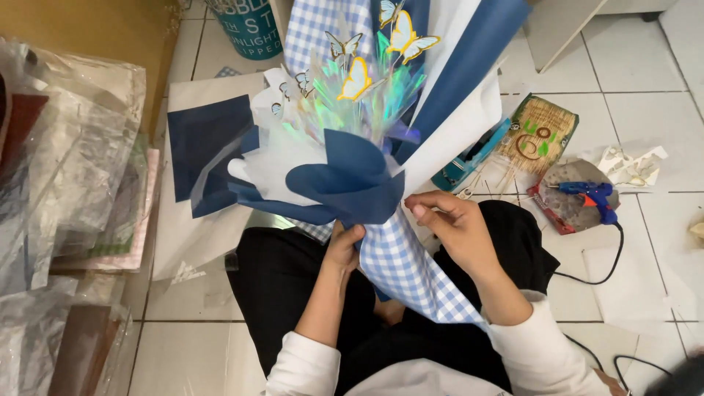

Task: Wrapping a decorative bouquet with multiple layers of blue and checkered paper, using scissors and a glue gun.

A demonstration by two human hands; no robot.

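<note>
While my left hand (343,246) clamps the neck of the blue-and-white paper butterfly bouquet (345,125) over my lap, its long axis leaning away, my right hand (451,224) pinches the dark-blue wrap's edge (392,192) beside it.

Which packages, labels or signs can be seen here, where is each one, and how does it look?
Teal bucket: top, left of the bouquet; round, white lettering.
Green pack: floor, right of the bouquet; flat, rectangular, tan middle, round marks.
Clear bags: stacked at the left edge; shiny, holding sheets.
No screens.
</note>
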